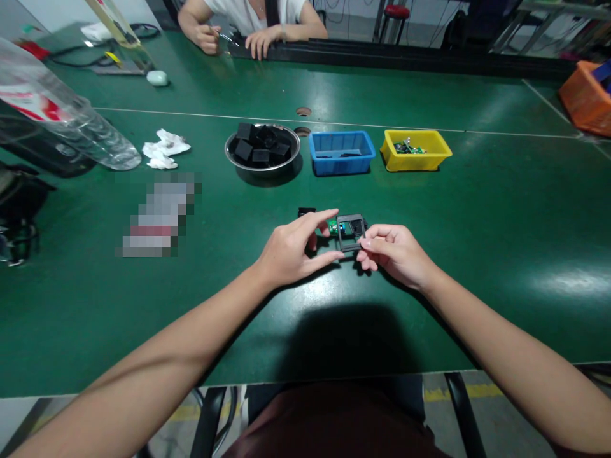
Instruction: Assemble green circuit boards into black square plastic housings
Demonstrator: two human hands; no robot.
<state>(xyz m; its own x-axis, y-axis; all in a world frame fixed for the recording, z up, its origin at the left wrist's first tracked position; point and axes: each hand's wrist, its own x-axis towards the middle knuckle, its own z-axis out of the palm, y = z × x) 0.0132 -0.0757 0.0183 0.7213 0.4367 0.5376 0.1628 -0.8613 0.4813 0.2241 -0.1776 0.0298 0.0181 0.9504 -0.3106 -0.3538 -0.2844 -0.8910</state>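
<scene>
Both my hands meet over the middle of the green table (429, 305). My left hand (291, 248) pinches with thumb and forefinger at the left side of a small black plastic frame (351, 230) that carries a green circuit board (333, 225). My right hand (394, 252) curls its fingers on the frame's right lower corner. A small black part (306, 211) lies on the table just behind my left fingers.
Behind stand a steel bowl (262, 166) of black cubes, a blue bin (341, 152) and a yellow bin (416, 151) with small parts. Crumpled tissue (165, 149) and a clear plastic bottle (71, 121) lie left. Another person's hands (260, 41) work at the far edge. An orange crate (585, 95) sits far right.
</scene>
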